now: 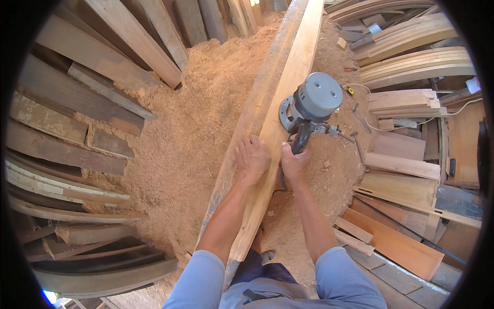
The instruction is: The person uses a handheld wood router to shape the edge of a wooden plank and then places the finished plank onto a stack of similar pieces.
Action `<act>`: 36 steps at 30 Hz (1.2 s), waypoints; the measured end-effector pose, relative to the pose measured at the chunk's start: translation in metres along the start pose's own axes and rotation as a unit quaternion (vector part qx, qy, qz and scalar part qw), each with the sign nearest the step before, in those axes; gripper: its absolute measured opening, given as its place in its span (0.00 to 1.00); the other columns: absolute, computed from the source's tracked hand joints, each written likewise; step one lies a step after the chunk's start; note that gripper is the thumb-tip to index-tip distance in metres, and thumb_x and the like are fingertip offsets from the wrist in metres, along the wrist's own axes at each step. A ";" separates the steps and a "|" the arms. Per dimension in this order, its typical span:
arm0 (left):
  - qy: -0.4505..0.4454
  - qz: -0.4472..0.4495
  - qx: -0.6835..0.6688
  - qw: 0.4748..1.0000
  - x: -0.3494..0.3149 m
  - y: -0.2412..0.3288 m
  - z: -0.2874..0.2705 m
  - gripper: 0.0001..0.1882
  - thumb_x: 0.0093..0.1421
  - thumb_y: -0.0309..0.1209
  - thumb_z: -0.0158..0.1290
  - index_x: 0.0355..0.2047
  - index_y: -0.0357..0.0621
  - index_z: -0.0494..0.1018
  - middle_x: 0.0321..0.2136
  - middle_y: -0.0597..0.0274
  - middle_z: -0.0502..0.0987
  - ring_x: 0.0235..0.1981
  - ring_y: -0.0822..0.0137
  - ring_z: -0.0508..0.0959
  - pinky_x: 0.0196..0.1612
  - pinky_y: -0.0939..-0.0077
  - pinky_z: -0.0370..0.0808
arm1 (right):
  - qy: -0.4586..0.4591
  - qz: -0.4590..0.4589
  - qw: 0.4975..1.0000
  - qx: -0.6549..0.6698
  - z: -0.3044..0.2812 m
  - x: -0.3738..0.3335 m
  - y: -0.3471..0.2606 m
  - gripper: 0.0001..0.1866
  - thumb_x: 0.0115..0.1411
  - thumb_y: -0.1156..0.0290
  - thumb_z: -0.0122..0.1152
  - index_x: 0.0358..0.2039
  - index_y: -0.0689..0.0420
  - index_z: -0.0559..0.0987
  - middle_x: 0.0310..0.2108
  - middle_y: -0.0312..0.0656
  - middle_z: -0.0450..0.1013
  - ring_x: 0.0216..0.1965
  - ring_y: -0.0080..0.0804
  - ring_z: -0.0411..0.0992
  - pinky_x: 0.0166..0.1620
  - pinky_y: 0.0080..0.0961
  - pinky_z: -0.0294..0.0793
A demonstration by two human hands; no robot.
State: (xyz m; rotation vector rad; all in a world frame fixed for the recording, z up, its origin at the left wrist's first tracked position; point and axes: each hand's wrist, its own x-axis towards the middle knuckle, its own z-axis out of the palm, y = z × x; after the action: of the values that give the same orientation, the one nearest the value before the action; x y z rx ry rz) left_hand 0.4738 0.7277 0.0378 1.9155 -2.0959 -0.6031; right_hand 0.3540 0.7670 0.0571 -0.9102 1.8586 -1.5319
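Observation:
A grey router [316, 98] with a round motor housing, a flat base and black handles stands on a long pale wooden plank [298, 59]. My right hand [295, 160] is closed around the router's near black handle. Just left of it, my left hand [252, 158] grips the plank with its fingers bent over the edge. Part of those fingers is hidden. The plank lies lengthwise on a worn, dusty beam [252, 110], running from near my legs to the far side. A metal side guide [334, 130] sticks out right of the router.
Wood shavings [175, 134] cover the floor. Stacked boards [77, 118] line the left, and curved timbers [419, 64] and planks [404, 165] fill the right. A pale cord [369, 103] runs across the right side, near a yellow tape measure [350, 91] and red-handled pliers [351, 69].

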 end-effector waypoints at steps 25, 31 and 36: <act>0.006 -0.006 -0.010 1.000 0.101 0.053 0.018 0.14 0.67 0.38 0.47 0.38 0.38 0.71 0.39 0.42 0.77 0.44 0.45 0.75 0.49 0.47 0.67 | 0.010 -0.008 1.000 0.026 0.020 0.182 0.005 0.09 0.57 0.76 0.65 0.38 0.63 0.78 0.27 0.33 0.73 0.28 0.20 0.71 0.34 0.23 0.72; 0.004 -0.012 -0.003 1.000 0.136 0.071 0.025 0.14 0.67 0.39 0.47 0.38 0.39 0.71 0.39 0.41 0.77 0.42 0.46 0.76 0.48 0.47 0.67 | 0.012 0.014 0.999 0.045 0.023 0.232 0.011 0.08 0.57 0.75 0.65 0.37 0.62 0.79 0.26 0.32 0.73 0.28 0.20 0.72 0.34 0.24 0.72; 0.001 -0.021 0.007 1.000 0.168 0.085 0.030 0.14 0.67 0.39 0.48 0.38 0.39 0.71 0.38 0.43 0.77 0.42 0.47 0.76 0.48 0.47 0.67 | 0.002 0.016 1.000 0.006 0.027 0.270 0.011 0.09 0.57 0.73 0.66 0.38 0.62 0.79 0.27 0.32 0.74 0.30 0.21 0.73 0.37 0.25 0.73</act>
State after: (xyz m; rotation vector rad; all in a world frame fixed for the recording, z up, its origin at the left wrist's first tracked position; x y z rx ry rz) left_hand 0.3660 0.5705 0.0323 1.9703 -2.0696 -0.5976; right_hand 0.2076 0.5391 0.0414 -0.8685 1.8554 -1.5254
